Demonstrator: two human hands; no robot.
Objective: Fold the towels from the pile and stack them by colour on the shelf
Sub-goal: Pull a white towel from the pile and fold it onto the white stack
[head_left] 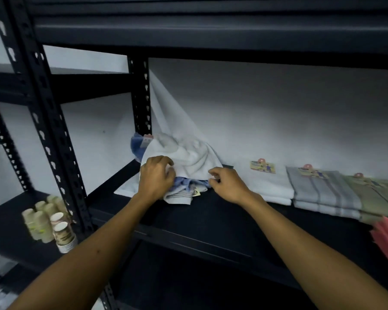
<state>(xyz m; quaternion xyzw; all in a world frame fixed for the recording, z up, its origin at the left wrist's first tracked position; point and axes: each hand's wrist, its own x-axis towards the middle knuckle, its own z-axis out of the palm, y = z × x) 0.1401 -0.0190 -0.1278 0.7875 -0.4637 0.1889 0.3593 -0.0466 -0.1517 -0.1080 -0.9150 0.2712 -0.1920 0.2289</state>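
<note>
Fingers point(166, 173) pinching crumpled white towel point(184, 153), blue towel point(184, 183) beneath

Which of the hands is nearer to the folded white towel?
Right. The right hand is beside the folded white towel, on its left; the left hand is farther left, on the pile.

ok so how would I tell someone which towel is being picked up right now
Look at the black shelf, at the loose pile on its left end. It is the white towel on top, pinched by the left hand and right hand. Unlike the folded stacks to the right, it is crumpled, over a blue towel.
</note>
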